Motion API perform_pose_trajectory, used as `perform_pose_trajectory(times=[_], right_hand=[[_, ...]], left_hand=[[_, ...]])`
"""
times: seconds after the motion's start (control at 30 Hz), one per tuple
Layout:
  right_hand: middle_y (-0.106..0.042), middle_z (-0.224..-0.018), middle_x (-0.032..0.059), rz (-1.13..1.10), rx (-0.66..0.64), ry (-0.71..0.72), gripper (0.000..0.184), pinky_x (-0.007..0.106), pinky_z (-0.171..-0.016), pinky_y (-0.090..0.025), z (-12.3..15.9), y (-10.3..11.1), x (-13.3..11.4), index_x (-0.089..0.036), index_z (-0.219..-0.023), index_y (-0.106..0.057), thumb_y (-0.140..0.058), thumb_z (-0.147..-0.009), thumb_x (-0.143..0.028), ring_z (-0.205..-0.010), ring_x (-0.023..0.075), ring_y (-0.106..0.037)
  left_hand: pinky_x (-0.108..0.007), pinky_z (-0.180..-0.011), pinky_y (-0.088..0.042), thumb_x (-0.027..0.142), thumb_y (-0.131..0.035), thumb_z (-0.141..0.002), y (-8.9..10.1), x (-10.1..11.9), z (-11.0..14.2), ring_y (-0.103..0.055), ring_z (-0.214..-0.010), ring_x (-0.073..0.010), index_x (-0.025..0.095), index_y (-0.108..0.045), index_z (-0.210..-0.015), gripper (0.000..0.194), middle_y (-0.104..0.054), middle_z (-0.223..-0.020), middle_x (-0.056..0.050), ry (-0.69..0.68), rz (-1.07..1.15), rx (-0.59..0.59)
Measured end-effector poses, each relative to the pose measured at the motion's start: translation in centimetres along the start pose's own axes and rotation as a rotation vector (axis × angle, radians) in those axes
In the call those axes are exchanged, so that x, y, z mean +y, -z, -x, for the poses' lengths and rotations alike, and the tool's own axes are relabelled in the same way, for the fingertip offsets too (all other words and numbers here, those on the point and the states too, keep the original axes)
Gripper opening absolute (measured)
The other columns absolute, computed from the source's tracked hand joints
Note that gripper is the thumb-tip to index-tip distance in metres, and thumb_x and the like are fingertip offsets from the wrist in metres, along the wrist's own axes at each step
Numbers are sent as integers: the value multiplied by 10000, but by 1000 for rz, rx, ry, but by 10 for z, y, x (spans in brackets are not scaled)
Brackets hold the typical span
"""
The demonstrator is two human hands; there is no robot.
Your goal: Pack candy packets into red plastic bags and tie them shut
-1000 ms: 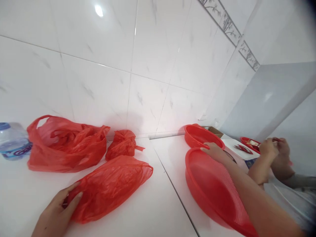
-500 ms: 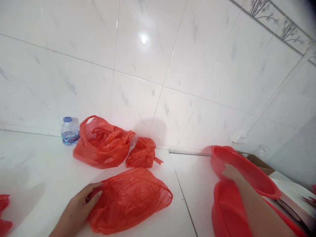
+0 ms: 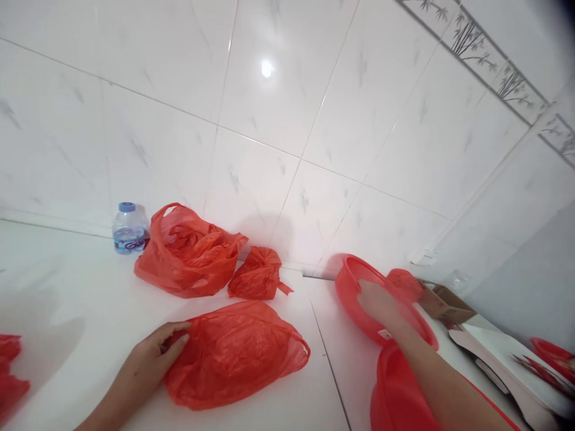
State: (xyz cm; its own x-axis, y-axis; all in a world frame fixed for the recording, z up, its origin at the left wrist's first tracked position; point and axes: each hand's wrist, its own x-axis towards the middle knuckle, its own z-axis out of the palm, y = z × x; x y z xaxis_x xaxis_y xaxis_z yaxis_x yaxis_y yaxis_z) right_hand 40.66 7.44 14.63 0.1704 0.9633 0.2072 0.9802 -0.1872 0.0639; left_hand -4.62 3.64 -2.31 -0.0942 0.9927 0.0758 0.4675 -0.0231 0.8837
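My left hand (image 3: 150,359) is closed on the left edge of a red plastic bag (image 3: 242,353), which lies crumpled on the white table. My right hand (image 3: 377,302), smeared by motion, reaches over the near rim of a tilted red plastic basin (image 3: 353,299); its fingertips are inside, and it appears to grip the rim. Below that forearm is a second red basin (image 3: 399,389), partly cut off by the frame. Behind the left hand's bag sit a larger open red bag (image 3: 188,263) and a small bundled red bag (image 3: 258,275).
A water bottle (image 3: 129,229) stands by the tiled wall at left. Part of another red bag (image 3: 11,377) shows at the left edge. Beyond the tilted basin are a red bundle (image 3: 404,284), an open cardboard box (image 3: 444,302) and a pale scale-like device (image 3: 489,359) with red packets (image 3: 543,374).
My view swung right to left. The far basin has shifted left and tilted with my right hand, uncovering the red bundle and box. My left hand keeps hold of its bag.
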Motion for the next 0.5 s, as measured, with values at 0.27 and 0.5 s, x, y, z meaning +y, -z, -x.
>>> perform_pose_trajectory(times=[0.27, 0.5], right_hand=[[-632, -752, 28, -21, -141, 257, 148, 252, -526, -293, 44, -1, -101, -185, -876, -587, -469, -795, -149, -625, 152, -562], [-660, -1022, 55, -212, -339, 436, 583, 295, -724, -441, 96, 42, -118, -257, -1320, -459, -590, -776, -423, -912, 228, -608]], left_hand=[[-288, -765, -526, 430, -497, -779, 1, -2, -1, -655, -895, -207, 243, -633, -1000, 320, -694, -1021, -19, 1, 21, -35], [-282, -759, -517, 284, -475, -709, 3, -3, -3, -655, -869, -201, 244, -640, -935, 283, -701, -978, -7, 21, 9, -28]])
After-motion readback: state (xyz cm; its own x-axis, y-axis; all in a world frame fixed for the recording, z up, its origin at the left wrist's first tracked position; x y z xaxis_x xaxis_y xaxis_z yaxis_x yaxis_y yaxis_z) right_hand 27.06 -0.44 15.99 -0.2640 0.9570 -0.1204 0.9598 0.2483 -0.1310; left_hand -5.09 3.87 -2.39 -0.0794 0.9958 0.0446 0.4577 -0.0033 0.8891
